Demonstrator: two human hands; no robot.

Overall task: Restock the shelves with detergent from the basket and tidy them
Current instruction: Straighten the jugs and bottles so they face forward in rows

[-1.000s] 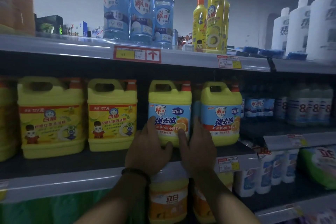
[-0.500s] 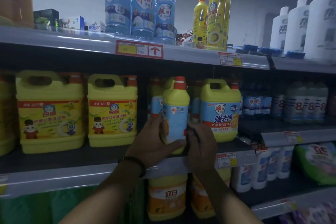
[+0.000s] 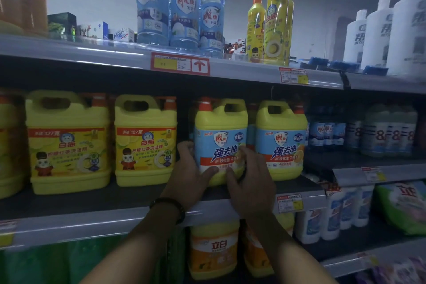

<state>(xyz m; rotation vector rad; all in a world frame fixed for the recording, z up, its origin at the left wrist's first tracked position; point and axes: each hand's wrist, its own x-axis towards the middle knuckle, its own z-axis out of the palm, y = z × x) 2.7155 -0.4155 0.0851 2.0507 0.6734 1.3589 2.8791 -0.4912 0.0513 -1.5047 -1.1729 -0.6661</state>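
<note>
A yellow detergent jug with a blue label point(image 3: 220, 136) stands on the middle shelf point(image 3: 96, 217), label to the front and its red cap at the left. My left hand point(image 3: 192, 175) grips its lower left side, thumb across the label. My right hand point(image 3: 250, 180) grips its lower right corner. A matching jug point(image 3: 281, 138) stands right beside it. Two yellow jugs with yellow labels point(image 3: 145, 140) point(image 3: 68, 143) stand to the left. The basket is out of view.
The top shelf holds blue bottles point(image 3: 184, 7), slim yellow bottles point(image 3: 276, 21) and white bottles point(image 3: 387, 34). Orange-labelled jugs point(image 3: 214, 249) sit on the shelf below my arms. Small blue and white bottles point(image 3: 368, 131) fill the right of the middle shelf.
Both hands have turned the blue-label jug about its upright axis: label front with cap at right, then edge-on, now label front again with its red cap at the left.
</note>
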